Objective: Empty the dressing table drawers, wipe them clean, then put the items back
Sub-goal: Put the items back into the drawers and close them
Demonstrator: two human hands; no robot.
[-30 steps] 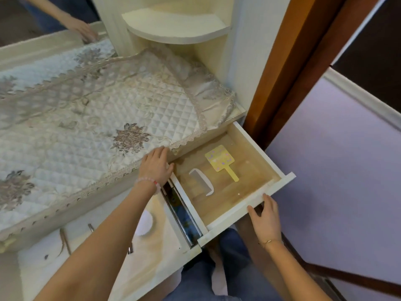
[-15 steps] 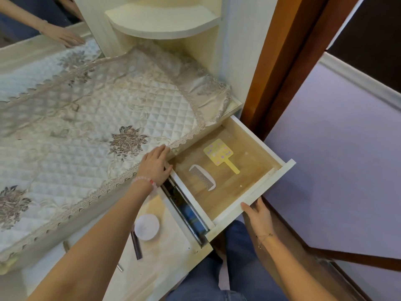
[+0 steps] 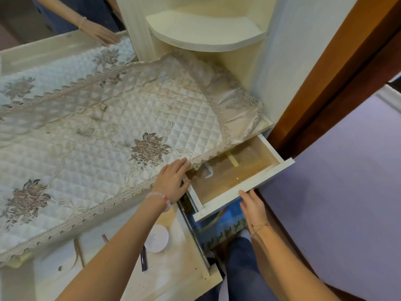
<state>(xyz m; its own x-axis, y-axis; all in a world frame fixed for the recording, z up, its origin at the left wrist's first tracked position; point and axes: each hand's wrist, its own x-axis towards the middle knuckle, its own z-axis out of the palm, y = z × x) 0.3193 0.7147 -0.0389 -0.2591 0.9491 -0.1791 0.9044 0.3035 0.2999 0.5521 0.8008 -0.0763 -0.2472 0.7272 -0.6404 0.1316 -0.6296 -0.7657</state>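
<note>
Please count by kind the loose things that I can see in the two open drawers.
Comb: 1
Yellow handle: 1
Round white disc: 1
Dark sticks: 2
Brown curved piece: 1
Total: 6

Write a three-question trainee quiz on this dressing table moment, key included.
1. True or false: the small drawer is fully shut.
2. The right hand touches: A) the small drawer's front panel, B) the corner shelf, C) the mirror.
3. Fill in: the left hand rests flat on the quilted ____.
Key: 1 false, it stands partly open with a white comb inside; 2 A; 3 cloth.
</note>
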